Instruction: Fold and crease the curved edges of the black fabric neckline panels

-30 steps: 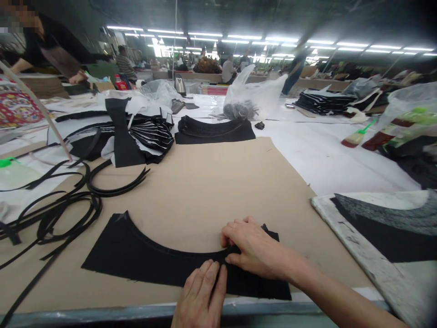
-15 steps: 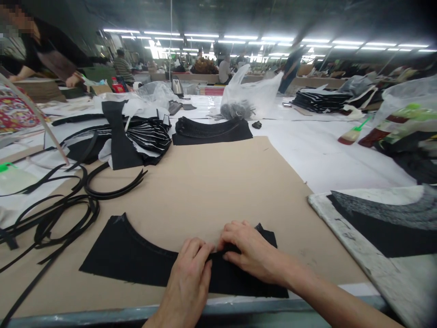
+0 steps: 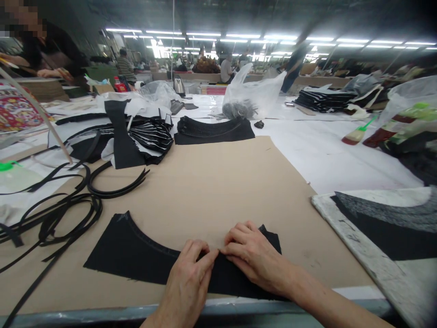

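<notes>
A curved black fabric piece (image 3: 136,255) lies flat near the table's front edge, its concave side facing away from me. A narrow folded band follows that curve. My left hand (image 3: 191,273) is closed at the middle of the curve, thumb and fingers pinching the band. Right beside it, my right hand (image 3: 251,257) pinches the same edge, and the fingertips of both hands nearly meet. Under my right hand and forearm, part of the fabric's right end is hidden.
Brown card (image 3: 211,191) covers the tabletop. Black strips (image 3: 68,223) lie coiled at left; fabric stacks (image 3: 150,136) and finished-looking curved pieces (image 3: 215,130) sit beyond. A whitish board (image 3: 362,255) with black fabric is at right. A co-worker (image 3: 51,54) stands far left.
My right hand's fingertips have come down and closer to my left thumb along the curved edge. The fabric stays in place. The co-worker's arms at far left have shifted.
</notes>
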A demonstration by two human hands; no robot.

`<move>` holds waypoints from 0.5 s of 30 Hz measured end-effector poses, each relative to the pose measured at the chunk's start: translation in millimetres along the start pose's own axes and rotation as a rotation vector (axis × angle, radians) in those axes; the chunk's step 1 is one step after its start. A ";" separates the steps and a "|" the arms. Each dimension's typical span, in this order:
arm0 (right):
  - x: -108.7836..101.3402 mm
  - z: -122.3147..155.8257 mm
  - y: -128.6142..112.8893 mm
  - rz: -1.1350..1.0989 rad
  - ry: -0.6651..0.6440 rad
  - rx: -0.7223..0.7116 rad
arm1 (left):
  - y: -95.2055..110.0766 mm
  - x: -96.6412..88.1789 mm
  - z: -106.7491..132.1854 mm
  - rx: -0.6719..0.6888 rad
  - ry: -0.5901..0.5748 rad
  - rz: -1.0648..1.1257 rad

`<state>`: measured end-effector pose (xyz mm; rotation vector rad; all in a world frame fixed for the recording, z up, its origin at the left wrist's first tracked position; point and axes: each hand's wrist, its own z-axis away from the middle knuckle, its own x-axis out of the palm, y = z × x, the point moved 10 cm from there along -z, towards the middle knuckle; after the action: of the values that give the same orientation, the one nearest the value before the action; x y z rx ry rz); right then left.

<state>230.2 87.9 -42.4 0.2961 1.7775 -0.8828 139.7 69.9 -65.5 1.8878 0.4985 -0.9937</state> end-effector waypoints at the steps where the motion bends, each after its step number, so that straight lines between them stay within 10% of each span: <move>1: 0.1 1.0 -0.9 0.015 0.003 -0.011 | 0.2 -0.2 0.4 0.013 0.000 -0.009; 15: -2.7 -0.6 6.8 -0.066 -0.049 0.093 | -5.0 -5.2 1.8 -0.020 -0.003 0.066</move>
<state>234.8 93.7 -42.7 0.2750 1.7122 -1.0131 132.4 71.2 -64.5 1.8726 0.4401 -0.9446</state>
